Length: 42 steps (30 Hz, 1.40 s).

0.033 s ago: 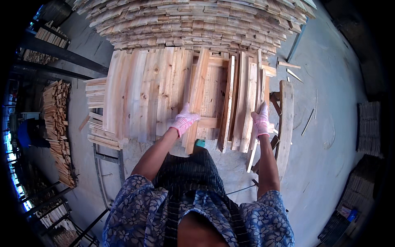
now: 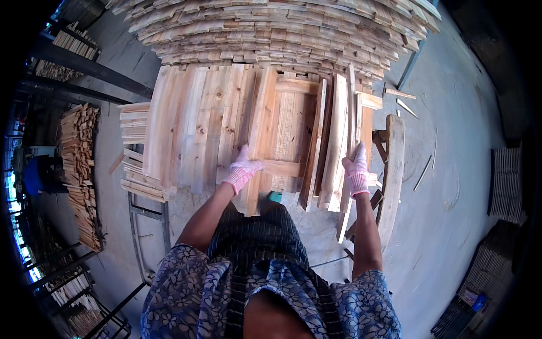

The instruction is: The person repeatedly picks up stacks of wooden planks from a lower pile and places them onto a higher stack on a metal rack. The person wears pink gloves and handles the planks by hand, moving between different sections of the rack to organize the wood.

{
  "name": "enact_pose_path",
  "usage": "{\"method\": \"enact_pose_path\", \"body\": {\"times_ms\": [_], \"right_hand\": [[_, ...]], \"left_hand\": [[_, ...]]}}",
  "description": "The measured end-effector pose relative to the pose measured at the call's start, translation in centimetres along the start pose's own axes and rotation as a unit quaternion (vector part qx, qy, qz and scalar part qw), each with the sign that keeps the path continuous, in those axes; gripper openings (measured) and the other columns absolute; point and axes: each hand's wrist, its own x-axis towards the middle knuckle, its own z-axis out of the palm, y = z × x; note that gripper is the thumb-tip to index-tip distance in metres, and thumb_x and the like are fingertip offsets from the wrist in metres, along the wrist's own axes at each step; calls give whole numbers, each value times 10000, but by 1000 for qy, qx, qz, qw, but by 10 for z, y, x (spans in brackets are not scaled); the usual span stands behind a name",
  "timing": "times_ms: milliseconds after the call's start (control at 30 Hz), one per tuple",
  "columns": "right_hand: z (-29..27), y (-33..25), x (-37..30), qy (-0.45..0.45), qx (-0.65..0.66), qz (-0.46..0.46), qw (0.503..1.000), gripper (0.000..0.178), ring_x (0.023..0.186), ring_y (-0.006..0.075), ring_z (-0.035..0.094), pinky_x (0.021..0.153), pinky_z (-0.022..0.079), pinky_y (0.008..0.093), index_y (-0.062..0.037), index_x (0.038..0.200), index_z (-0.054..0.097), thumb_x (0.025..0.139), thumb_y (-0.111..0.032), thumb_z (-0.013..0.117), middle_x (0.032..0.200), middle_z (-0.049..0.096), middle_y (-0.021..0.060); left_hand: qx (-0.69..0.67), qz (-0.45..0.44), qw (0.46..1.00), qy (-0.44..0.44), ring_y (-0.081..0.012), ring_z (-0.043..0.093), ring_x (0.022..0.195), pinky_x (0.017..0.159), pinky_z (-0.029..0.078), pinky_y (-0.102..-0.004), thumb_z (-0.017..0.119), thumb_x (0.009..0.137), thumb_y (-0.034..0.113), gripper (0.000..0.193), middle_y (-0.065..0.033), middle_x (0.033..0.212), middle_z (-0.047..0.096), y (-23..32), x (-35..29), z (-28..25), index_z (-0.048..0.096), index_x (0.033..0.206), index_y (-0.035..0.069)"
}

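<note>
White-and-pink knitted gloves cover both my hands. My left hand is closed round the near part of a loose wooden plank, its thumb pointing away from me. That plank lies beside a row of pale boards. Farther right, my right hand is closed on a narrow wooden strip standing near the right end of the layer; its fingertips are partly hidden. Between my hands, crosspieces lie over lower boards, and a thin plank leans on its edge next to a wider plank.
A tall stack of boards rises at the far side. At right stand a wooden bench and scattered offcuts on the floor. A metal frame and a heap of sticks are at left, near a person in blue.
My left hand has shifted left and slightly nearer with its plank, widening the gap between the loose planks. My right hand has moved only slightly, toward me.
</note>
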Motion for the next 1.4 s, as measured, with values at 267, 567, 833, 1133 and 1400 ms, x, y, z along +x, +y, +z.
{"method": "enact_pose_path", "body": {"times_ms": [267,567,833,1133,1400], "right_hand": [[184,-133,-19,-92,-144,52,984,936,1353,474,444,1111,402,432,-55,1586,195,801,-201,684,1464,412,337],[307,-126,-32,-97,-380,3,920,746,1215,468,526,994,456,572,-298,1558,265,923,-411,641,1346,448,266],[243,-154,-36,14,-406,-62,912,657,1180,443,532,959,460,573,-317,1482,385,889,-268,661,1315,488,248],[171,-61,25,72,-599,96,792,733,1042,374,555,861,515,493,-314,1538,252,917,-85,569,1316,401,277],[150,-104,22,20,-361,51,931,825,1213,432,525,1008,500,504,-304,1547,322,833,-103,684,1307,431,225]], "left_hand": [[222,-53,960,161,-457,504,1287,1059,442,-474,707,856,331,910,-296,1441,466,13,-37,-136,197,1589,158],[257,85,922,276,-482,466,1268,1060,421,-542,688,882,364,758,-273,1352,481,-56,-31,-150,345,1544,232],[384,36,892,236,-445,477,1233,1024,435,-540,703,852,438,761,-242,1388,449,-44,-40,-141,386,1503,204],[365,38,918,149,-469,451,1268,1049,431,-535,695,854,415,804,-253,1434,386,9,19,-153,296,1530,241],[340,90,918,183,-454,489,1207,1021,444,-541,707,854,352,753,-235,1318,461,-2,5,-173,362,1516,250]]}}
